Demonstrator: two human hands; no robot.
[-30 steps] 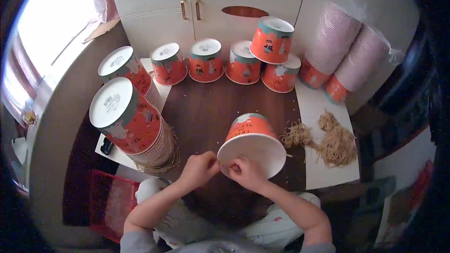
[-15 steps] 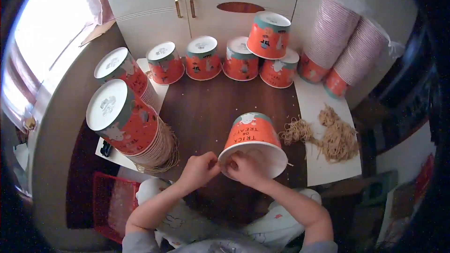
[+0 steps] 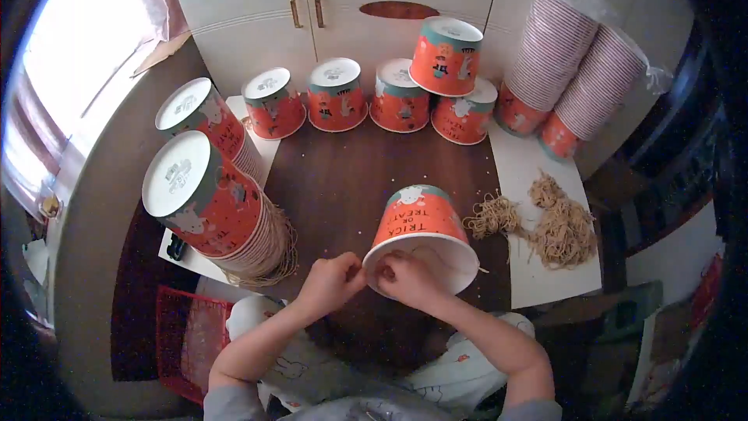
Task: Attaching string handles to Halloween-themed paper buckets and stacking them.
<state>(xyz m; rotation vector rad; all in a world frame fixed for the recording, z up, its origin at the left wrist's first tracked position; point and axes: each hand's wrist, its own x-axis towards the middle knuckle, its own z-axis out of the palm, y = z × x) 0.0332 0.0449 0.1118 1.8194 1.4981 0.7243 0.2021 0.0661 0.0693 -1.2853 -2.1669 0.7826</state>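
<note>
An orange paper bucket (image 3: pixel 421 218) with a green band and printed figures lies tilted in front of me, its white mouth towards me. My right hand (image 3: pixel 409 277) reaches inside the mouth, its fingers pinched near the left wall. Thin tan cord (image 3: pixel 430 256) curves inside the bucket beside those fingers, and a short end sticks out at the right rim. Just outside the left rim, my left hand (image 3: pixel 331 282) is closed with thumb and fingertips together. Whatever lies between its fingertips is too small to make out.
Tangled tan cord bundles (image 3: pixel 562 222) lie at right. A tall nested bucket stack (image 3: pixel 222 203) with hanging cords stands at left. Several upturned buckets (image 3: pixel 337 101) line the back; one sits on others. Wrapped bucket stacks (image 3: pixel 549 39) stand back right. A red basket (image 3: pixel 175 335) is lower left.
Both hands stay at the left rim of the bucket with nearly the same finger positions. The whole view has shifted very slightly.
</note>
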